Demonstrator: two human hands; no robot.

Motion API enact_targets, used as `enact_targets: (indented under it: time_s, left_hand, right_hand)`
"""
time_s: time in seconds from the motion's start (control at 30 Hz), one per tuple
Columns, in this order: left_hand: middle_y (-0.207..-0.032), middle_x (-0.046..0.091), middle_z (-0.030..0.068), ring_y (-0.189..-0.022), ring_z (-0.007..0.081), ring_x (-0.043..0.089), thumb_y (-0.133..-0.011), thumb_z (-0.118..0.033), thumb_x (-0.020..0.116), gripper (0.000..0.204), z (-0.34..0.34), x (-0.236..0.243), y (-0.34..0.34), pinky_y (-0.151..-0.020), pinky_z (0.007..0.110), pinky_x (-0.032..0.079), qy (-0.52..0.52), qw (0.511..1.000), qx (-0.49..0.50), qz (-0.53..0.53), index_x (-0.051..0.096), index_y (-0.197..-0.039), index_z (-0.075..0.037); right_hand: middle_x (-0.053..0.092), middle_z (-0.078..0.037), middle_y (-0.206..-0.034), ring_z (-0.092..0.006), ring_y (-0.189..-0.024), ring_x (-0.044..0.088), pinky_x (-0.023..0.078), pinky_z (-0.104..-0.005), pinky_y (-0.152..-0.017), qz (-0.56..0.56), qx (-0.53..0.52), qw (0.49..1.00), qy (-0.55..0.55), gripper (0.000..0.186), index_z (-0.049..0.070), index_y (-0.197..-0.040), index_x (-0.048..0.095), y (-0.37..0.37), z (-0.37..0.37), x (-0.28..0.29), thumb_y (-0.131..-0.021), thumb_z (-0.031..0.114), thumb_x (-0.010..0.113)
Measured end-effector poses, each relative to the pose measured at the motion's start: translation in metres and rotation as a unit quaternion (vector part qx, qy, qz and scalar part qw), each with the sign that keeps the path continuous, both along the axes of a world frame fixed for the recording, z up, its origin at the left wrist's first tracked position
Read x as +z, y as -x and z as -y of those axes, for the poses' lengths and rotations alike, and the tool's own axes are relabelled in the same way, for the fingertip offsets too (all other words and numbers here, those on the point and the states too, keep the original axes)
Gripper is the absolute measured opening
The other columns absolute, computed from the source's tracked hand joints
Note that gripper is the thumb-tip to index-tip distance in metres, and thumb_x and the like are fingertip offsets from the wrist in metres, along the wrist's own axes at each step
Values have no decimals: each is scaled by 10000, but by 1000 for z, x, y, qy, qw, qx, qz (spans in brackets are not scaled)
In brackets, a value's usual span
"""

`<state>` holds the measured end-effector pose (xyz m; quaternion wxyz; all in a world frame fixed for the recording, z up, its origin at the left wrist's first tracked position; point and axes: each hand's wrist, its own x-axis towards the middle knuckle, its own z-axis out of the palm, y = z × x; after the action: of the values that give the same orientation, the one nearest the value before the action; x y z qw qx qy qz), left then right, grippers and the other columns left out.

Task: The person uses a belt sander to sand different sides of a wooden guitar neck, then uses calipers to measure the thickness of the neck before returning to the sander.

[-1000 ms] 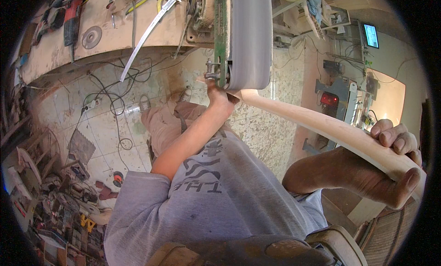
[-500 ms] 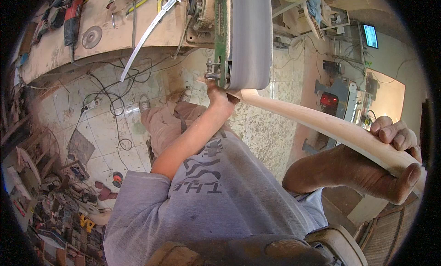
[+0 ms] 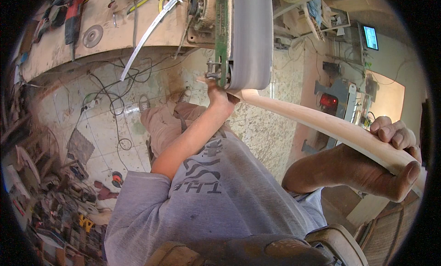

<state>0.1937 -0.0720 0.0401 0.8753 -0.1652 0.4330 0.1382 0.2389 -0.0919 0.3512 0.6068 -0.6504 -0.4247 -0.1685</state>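
Head view, looking down: one long, pale, curved wooden piece [image 3: 321, 118], running from beneath the grey, motion-streaked sanding belt [image 3: 251, 40] out to the right edge. Left hand [image 3: 221, 101]: closed about the narrow end, just below the belt's green metal side frame [image 3: 221, 31]; finger details hidden. Right hand [image 3: 395, 148]: wrapped over the broad end, fingers on the far side, thumb on the near side. Close against the left hand, crowding it: one steel spring fitting [image 3: 212, 68]. Upper left: tan, dusty workbench [image 3: 117, 40] bearing one red-and-black power tool [image 3: 72, 20], one round grey disc [image 3: 93, 36] and one long silver metal caliper [image 3: 150, 30], its end overhanging the edge. Below: tangled black cables [image 3: 115, 95] across the stained tiled floor [image 3: 108, 148]. Lower left: heaped clutter, largely indistinct. Right: grey machine [image 3: 341, 108] with a red-lit unit, behind the wooden piece; lit screen [image 3: 370, 37] above.
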Motion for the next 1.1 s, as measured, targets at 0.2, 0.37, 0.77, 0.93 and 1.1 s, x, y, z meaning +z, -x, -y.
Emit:
enact_targets:
  time_s: [0.2, 0.37, 0.77, 0.93, 1.1]
  left_hand:
    - [-1402, 428, 95, -1279, 299, 423, -918, -634, 229, 689, 0, 6, 2, -1046, 506, 357, 0, 1000, -1, 29, 422, -1345, -129]
    - [-1397, 434, 77, -1269, 297, 434, -910, -637, 232, 681, -2, 5, 3, -1032, 523, 362, 14, 999, -11, 28, 440, -1328, -141]
    - [-1444, 381, 88, -1314, 306, 385, -923, -670, 120, 735, -2, 10, 1, -1063, 547, 302, 34, 998, -16, 41, 397, -1373, -159]
    - [-1435, 384, 85, -1316, 299, 379, -923, -670, 124, 744, -2, 9, 5, -1074, 534, 295, -2, 997, -32, 69, 366, -1397, -151]
    - [-1383, 406, 151, -1269, 308, 420, -962, -565, 200, 681, 3, -18, 23, -1072, 497, 316, -57, 998, -15, 37, 331, -1393, -55]
  right_hand:
    - [436, -91, -709, -168, -583, 481, 455, -276, -515, 4, -13, 1000, 4, 310, 37, -779, 457, -8, 1, 0, -796, 326, 568]
    - [419, -84, -725, -157, -617, 466, 450, -262, -515, 35, -11, 999, 12, 299, 48, -823, 474, -12, -3, -1, -801, 331, 568]
    - [425, -93, -750, -152, -651, 418, 373, -241, -467, 28, -27, 999, 24, 301, 62, -908, 464, -19, -3, -1, -832, 337, 559]
    - [413, -96, -715, -162, -619, 413, 360, -257, -463, 34, -53, 998, 19, 341, 36, -900, 475, -22, -2, -1, -812, 361, 528]
    - [418, -126, -766, -239, -643, 442, 387, -383, -534, -154, 205, 965, -48, 441, 26, -1024, 533, -16, 59, -11, -805, 406, 497]
